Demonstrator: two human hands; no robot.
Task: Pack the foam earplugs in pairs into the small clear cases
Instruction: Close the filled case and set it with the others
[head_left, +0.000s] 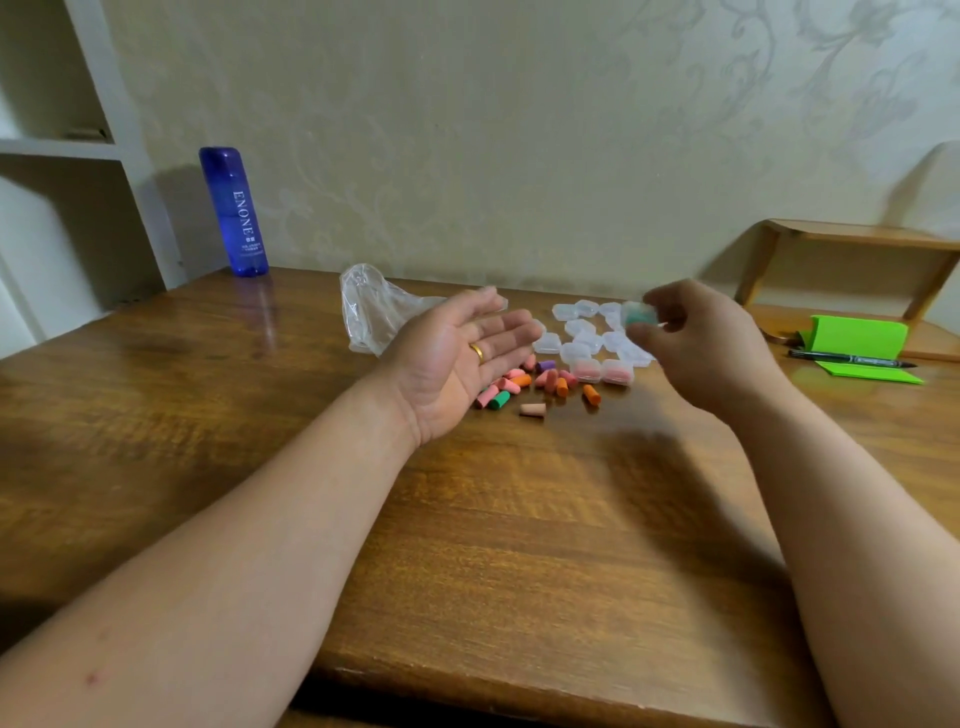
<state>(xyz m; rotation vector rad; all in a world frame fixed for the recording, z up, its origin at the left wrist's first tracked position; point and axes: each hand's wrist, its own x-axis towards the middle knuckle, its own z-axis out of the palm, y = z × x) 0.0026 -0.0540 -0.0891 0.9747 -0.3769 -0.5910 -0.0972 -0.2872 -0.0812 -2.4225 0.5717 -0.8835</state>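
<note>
Close in over the counter (467, 519), left hand (457, 358) spread palm-up and empty, touching the left edge of the loose earplugs (540, 384), right hand (696, 338) pinching a seemingly green-filled case (640, 314) above the empty cases (587, 332), nearer those than the left.

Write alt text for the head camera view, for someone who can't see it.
The right hand pinches a small clear case with something green inside above a wooden table, while the left hand is open, palm up. Below lie loose coloured earplugs, empty cases and two pink-filled cases.
</note>
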